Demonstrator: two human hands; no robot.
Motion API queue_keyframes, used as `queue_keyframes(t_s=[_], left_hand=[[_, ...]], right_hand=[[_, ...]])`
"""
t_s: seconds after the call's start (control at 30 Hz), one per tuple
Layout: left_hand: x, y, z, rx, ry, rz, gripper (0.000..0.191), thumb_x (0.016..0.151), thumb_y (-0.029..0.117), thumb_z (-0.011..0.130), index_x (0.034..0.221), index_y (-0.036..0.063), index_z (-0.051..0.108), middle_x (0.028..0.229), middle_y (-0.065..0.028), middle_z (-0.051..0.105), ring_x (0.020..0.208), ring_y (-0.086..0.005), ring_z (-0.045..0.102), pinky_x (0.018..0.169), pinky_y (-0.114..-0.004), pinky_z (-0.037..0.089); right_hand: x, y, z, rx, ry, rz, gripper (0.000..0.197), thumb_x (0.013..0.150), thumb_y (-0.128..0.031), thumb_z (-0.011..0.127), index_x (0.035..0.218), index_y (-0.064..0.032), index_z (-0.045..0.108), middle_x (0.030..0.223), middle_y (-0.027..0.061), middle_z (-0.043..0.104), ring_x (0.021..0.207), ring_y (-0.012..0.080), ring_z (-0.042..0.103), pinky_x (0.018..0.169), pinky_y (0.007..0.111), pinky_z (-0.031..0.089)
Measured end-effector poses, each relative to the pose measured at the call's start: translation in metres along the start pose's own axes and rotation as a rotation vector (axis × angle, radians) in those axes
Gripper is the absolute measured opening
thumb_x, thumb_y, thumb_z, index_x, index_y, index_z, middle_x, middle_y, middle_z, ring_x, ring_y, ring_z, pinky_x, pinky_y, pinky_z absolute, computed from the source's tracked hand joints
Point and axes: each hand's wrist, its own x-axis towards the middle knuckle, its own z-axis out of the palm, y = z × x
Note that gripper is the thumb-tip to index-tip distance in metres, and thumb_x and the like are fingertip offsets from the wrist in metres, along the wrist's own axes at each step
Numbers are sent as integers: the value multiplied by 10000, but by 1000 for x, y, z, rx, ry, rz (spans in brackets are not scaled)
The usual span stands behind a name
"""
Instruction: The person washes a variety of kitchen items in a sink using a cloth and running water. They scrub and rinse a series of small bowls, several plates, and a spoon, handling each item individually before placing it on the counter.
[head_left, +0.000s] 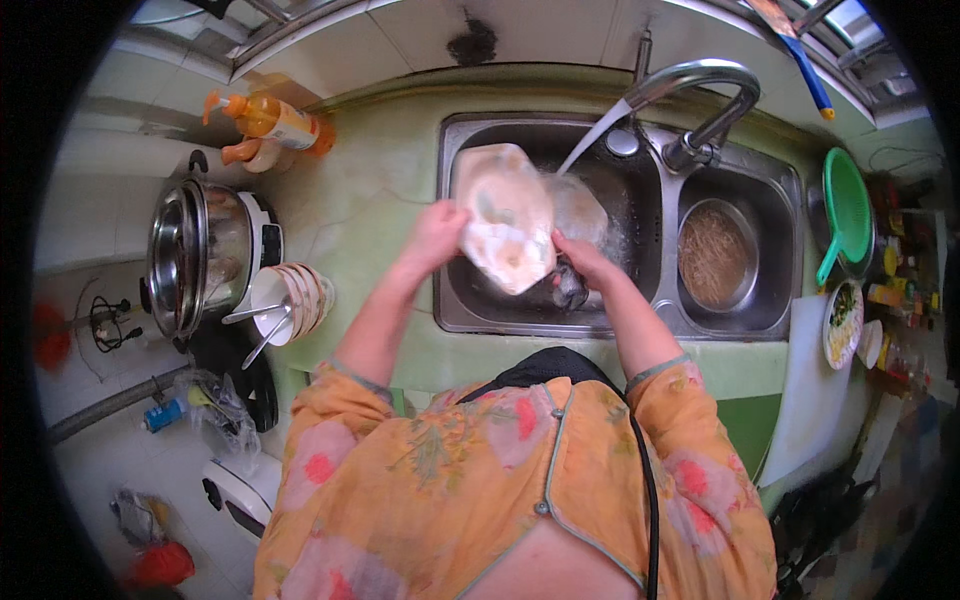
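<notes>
My left hand (437, 234) grips the left edge of a light-coloured angular plate (506, 206), tilted above the left basin (630, 277) of a steel double sink. At the plate's lower right edge, my right hand (589, 259) also holds on, thumb up, its fingers partly hidden. Water runs from a chrome faucet (694, 71) onto a second pale dish (581, 210) lying in the basin, partly covered by the plate. A dark grey crumpled thing (571, 289), blurred and unclear, sits just below my right hand.
In the right basin, a round metal bowl (716, 255) holds thin brownish strands in water. Stacked bowls with spoons (292, 304), a metal pot (202, 255) and an orange pump bottle (274, 120) stand left. At right are a green strainer (847, 202), white board (810, 390) and plate of food (844, 322).
</notes>
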Motion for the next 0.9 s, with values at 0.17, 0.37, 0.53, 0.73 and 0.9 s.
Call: queue_keyframes(t_s=[0.17,0.37,0.53,0.73,0.9], left_hand=[[-38,-16,-68,-581,135,-215,334,800,241,410,997,-13,499,923,-101,565,804,-183,568,672,-314,484],[-44,-109,-89,-1148,300,-91,333,845,152,411,1134,-10,375,1119,-134,466,1005,-238,479,842,-359,427],[-36,-149,-82,-1413,481,-86,330,821,88,464,1129,2,381,1139,-124,458,1035,-244,461,887,-380,406],[-37,-147,-82,-1198,446,-183,309,841,153,446,1095,-15,398,1026,-164,521,911,-223,546,735,-315,501],[-50,-134,-85,-1091,-8,-491,349,842,261,443,1044,-22,427,887,-173,569,757,-219,592,609,-274,519]], right_hand=[[10,-7,-71,-570,469,-161,342,763,-318,531,839,15,552,663,103,584,487,179,548,472,304,447],[22,16,-93,-1005,848,-50,454,692,-388,570,936,-6,555,881,168,586,815,283,577,730,350,446],[25,27,-61,-954,702,100,455,663,-415,602,852,-2,598,814,160,604,812,258,583,737,334,439],[36,45,-60,-675,716,156,425,630,-364,655,793,25,606,663,116,609,609,205,597,615,313,456],[26,44,-56,-208,554,7,357,660,-256,633,832,52,583,725,99,597,559,159,565,465,269,443]])
